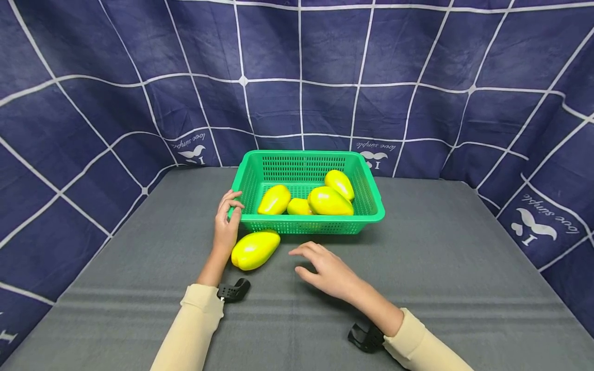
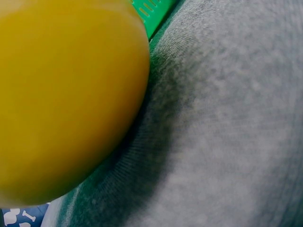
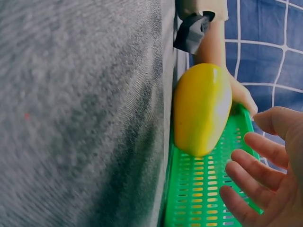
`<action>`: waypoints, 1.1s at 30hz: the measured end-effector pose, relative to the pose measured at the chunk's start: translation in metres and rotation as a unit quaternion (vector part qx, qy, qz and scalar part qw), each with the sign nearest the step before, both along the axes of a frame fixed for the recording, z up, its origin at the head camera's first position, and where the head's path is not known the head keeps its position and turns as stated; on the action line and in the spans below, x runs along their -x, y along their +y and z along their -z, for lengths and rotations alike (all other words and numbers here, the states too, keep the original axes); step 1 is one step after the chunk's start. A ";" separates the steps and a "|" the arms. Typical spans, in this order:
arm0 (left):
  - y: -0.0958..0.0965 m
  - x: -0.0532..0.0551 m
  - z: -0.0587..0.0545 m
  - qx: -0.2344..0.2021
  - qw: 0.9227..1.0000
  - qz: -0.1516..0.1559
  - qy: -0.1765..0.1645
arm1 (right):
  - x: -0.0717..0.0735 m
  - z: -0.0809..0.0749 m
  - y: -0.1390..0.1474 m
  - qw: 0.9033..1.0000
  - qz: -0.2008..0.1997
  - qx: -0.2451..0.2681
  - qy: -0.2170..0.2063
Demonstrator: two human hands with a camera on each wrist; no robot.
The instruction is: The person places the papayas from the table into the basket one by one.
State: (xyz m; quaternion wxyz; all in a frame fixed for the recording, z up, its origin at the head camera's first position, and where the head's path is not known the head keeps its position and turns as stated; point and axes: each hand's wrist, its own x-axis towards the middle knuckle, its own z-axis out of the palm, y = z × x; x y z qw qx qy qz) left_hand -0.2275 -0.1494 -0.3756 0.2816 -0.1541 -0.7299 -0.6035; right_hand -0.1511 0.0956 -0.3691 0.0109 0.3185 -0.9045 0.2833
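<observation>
A green plastic basket (image 1: 306,219) with slotted walls stands on the table, several yellow mangoes (image 1: 330,201) lying inside it. My left hand (image 1: 226,221) grips the basket's front left corner, fingers curled over the rim. One loose mango (image 1: 255,250) lies on the table in front of the basket, beside my left wrist; its yellow side (image 2: 66,94) fills much of the left wrist view. Over the table, right of that mango, hovers my right hand (image 1: 327,270), holding nothing. The right wrist view shows its fingers (image 3: 258,168) spread and slightly bent, apart from mango and basket.
Grey cloth (image 1: 441,268) covers the tabletop. A dark blue curtain (image 1: 325,56) with white grid lines hangs behind the basket and along both sides. Black wrist devices (image 1: 234,290) sit at both wrists, below the cream sleeves (image 1: 190,330).
</observation>
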 end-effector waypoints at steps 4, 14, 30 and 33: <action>0.000 0.000 0.000 -0.002 1.000 0.001 -0.005 | 0.002 0.004 -0.002 1.000 0.000 -0.003 0.001; 0.000 0.000 0.000 0.000 1.000 -0.003 0.000 | 0.018 0.008 -0.013 1.000 -0.002 -0.008 -0.009; 0.001 0.002 0.001 0.009 1.000 -0.009 0.016 | 0.050 0.016 -0.048 0.998 -0.048 -0.039 -0.012; 0.001 0.001 0.001 0.007 1.000 -0.007 0.019 | 0.054 0.018 -0.051 0.997 -0.051 -0.044 -0.022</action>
